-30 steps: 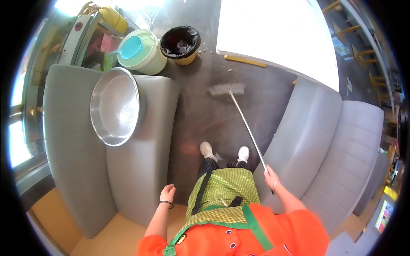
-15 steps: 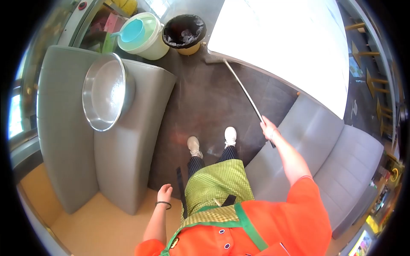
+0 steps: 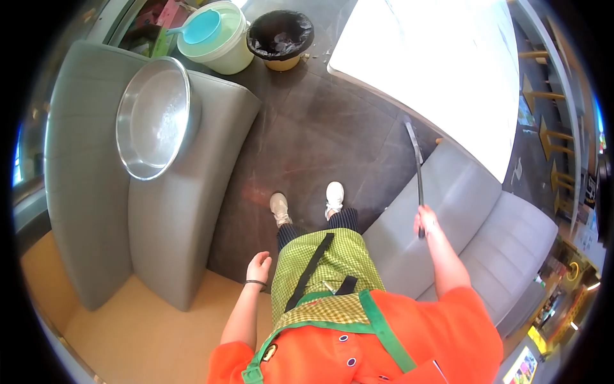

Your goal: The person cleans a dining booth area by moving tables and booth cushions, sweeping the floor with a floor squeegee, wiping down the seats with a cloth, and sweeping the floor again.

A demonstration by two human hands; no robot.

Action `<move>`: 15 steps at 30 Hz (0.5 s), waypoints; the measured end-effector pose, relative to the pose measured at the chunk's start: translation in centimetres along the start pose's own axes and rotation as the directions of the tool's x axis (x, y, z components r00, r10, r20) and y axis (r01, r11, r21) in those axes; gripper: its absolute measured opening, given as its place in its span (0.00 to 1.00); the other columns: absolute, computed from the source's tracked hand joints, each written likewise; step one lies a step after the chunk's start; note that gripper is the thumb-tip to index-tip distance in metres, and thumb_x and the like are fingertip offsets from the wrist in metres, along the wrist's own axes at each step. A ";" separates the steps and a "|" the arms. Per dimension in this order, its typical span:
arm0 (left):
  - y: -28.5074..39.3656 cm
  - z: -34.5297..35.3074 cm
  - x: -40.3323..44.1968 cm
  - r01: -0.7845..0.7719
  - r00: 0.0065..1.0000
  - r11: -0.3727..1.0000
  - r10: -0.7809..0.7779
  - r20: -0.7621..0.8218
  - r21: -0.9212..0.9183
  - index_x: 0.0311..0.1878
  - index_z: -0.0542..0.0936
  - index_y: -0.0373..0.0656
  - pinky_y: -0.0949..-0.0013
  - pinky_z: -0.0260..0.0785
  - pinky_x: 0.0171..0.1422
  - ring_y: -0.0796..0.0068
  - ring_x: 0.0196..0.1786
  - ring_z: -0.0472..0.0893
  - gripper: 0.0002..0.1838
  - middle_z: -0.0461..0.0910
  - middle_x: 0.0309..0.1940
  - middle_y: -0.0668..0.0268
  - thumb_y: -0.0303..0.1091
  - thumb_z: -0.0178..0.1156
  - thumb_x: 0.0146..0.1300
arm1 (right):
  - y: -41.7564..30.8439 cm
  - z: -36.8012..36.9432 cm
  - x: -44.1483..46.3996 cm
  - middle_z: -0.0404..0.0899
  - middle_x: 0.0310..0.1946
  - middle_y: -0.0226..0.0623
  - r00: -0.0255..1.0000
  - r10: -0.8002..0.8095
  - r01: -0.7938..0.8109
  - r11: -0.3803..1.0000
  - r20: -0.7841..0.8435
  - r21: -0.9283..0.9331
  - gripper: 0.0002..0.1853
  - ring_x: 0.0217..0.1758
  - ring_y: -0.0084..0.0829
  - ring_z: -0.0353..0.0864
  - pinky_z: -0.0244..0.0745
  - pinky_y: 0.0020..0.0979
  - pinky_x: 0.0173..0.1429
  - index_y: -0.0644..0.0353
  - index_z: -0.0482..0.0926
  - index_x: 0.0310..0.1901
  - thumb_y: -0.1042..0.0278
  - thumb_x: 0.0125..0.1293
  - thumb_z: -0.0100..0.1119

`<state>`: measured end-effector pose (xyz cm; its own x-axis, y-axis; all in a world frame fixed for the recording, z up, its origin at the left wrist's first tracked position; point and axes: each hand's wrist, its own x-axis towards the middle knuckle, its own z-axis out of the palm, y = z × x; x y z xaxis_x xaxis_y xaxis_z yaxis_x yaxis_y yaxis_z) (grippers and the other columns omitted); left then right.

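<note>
On the left I see a metal basin (image 3: pixel 137 115). I have the left hand (image 3: pixel 259 264) beside the apron (image 3: pixel 329 256), fingers loosely curled. Over the right bench (image 3: pixel 460 182), the broom (image 3: pixel 417 160) runs near to far, pointing slightly left toward the white table (image 3: pixel 448 70); the right hand (image 3: pixel 425 219) wraps its near end.

No writing can be read, even on the small colourful panel (image 3: pixel 522 367)
</note>
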<state>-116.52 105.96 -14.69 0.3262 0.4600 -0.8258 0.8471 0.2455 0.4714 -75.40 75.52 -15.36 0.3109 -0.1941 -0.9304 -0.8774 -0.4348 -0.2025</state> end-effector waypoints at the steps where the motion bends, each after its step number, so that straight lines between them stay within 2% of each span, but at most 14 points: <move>1: -0.7 -0.9 0.0 0.018 1.000 1.000 -0.018 -0.019 -0.004 0.43 0.72 0.37 0.72 0.64 0.48 0.71 0.43 0.74 0.15 0.75 0.38 0.59 0.33 0.53 0.53 | -0.7 1.3 1.4 0.56 0.10 0.27 1.000 -0.023 0.022 0.999 0.015 0.035 0.25 0.06 0.21 0.54 0.54 0.27 0.08 0.44 0.46 0.60 0.65 0.61 0.37; 2: -1.5 -1.8 0.0 0.035 0.999 0.999 -0.036 -0.036 -0.008 0.43 0.72 0.37 0.72 0.64 0.48 0.72 0.43 0.74 0.15 0.75 0.38 0.60 0.33 0.53 0.53 | -1.6 2.8 2.3 0.57 0.10 0.27 0.999 -0.046 0.044 0.997 0.029 0.071 0.24 0.07 0.21 0.54 0.53 0.26 0.08 0.44 0.48 0.59 0.66 0.61 0.37; 4: -3.8 -3.9 0.3 0.022 0.997 0.999 -0.023 -0.071 -0.025 0.42 0.73 0.37 0.73 0.65 0.47 0.73 0.42 0.74 0.14 0.76 0.37 0.61 0.33 0.53 0.53 | -3.1 9.0 -0.2 0.59 0.10 0.28 0.991 -0.089 0.099 0.990 -0.097 0.099 0.28 0.07 0.22 0.56 0.56 0.26 0.08 0.43 0.43 0.60 0.67 0.59 0.41; 5: -4.8 -4.9 0.2 0.037 0.996 0.999 -0.039 -0.085 -0.021 0.42 0.73 0.37 0.73 0.64 0.47 0.73 0.42 0.74 0.14 0.76 0.37 0.61 0.33 0.53 0.52 | -3.2 11.6 -1.1 0.60 0.11 0.28 0.993 -0.091 0.097 0.992 -0.073 0.077 0.31 0.08 0.22 0.58 0.57 0.26 0.09 0.44 0.41 0.60 0.68 0.58 0.42; 6: -5.5 -6.0 0.3 0.047 0.993 0.999 -0.049 -0.103 -0.021 0.42 0.73 0.37 0.73 0.64 0.47 0.73 0.42 0.74 0.14 0.76 0.37 0.61 0.33 0.53 0.52 | -3.5 13.8 -1.7 0.61 0.11 0.29 0.994 -0.100 0.102 0.993 -0.045 0.054 0.33 0.08 0.22 0.59 0.58 0.26 0.09 0.45 0.38 0.61 0.69 0.57 0.43; 8: -6.2 -8.0 0.2 0.117 0.987 0.993 -0.118 -0.113 -0.009 0.42 0.73 0.37 0.74 0.64 0.48 0.73 0.41 0.74 0.14 0.76 0.37 0.61 0.33 0.54 0.52 | -2.7 16.8 -0.3 0.62 0.12 0.29 0.978 -0.075 0.039 0.983 0.196 0.179 0.34 0.09 0.23 0.61 0.58 0.27 0.09 0.45 0.37 0.61 0.69 0.56 0.43; 10: -7.8 -9.9 0.6 0.114 0.985 0.993 -0.108 -0.137 0.036 0.42 0.73 0.37 0.74 0.64 0.48 0.73 0.41 0.74 0.14 0.76 0.37 0.61 0.32 0.54 0.52 | -2.3 20.9 -2.6 0.62 0.12 0.30 0.987 -0.085 0.066 0.989 0.138 0.131 0.33 0.09 0.23 0.61 0.59 0.27 0.09 0.47 0.39 0.61 0.70 0.56 0.44; 12: -7.9 -11.6 0.8 0.109 0.986 0.992 -0.099 -0.133 0.065 0.42 0.73 0.37 0.73 0.64 0.48 0.73 0.41 0.74 0.14 0.76 0.37 0.61 0.32 0.54 0.52 | -2.0 23.9 -4.3 0.62 0.12 0.30 0.969 -0.232 0.245 0.924 0.082 -0.293 0.31 0.09 0.22 0.61 0.59 0.26 0.10 0.49 0.42 0.60 0.71 0.56 0.44; 13: -8.0 -12.3 1.1 0.107 0.987 0.991 -0.097 -0.132 0.076 0.42 0.73 0.37 0.73 0.64 0.48 0.73 0.41 0.74 0.14 0.76 0.37 0.61 0.33 0.54 0.52 | -1.9 24.7 -5.8 0.66 0.12 0.35 0.939 -0.335 0.343 0.894 0.077 -0.287 0.28 0.08 0.27 0.64 0.58 0.28 0.10 0.63 0.50 0.56 0.72 0.53 0.44; 14: -7.9 -12.6 1.4 0.106 0.987 0.991 -0.094 -0.132 0.084 0.42 0.73 0.37 0.73 0.64 0.48 0.72 0.41 0.74 0.14 0.76 0.37 0.61 0.33 0.54 0.51 | -2.7 24.9 -7.2 0.64 0.11 0.34 0.932 -0.329 0.359 0.896 0.154 -0.262 0.28 0.07 0.25 0.62 0.57 0.27 0.09 0.62 0.50 0.57 0.73 0.53 0.44; 15: -7.6 -13.0 1.7 0.098 0.988 0.991 -0.086 -0.125 0.093 0.42 0.73 0.37 0.73 0.64 0.48 0.72 0.41 0.74 0.14 0.76 0.37 0.61 0.33 0.54 0.51 | -3.4 24.3 -8.0 0.62 0.11 0.33 0.920 -0.306 0.346 0.927 0.244 -0.146 0.28 0.07 0.24 0.61 0.57 0.27 0.09 0.61 0.49 0.57 0.74 0.53 0.43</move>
<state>-127.86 115.94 -15.63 0.1975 0.5401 -0.8181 0.9103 0.2088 0.3576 -83.84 99.92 -14.65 0.4652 0.1689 -0.8690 -0.6522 -0.5983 -0.4654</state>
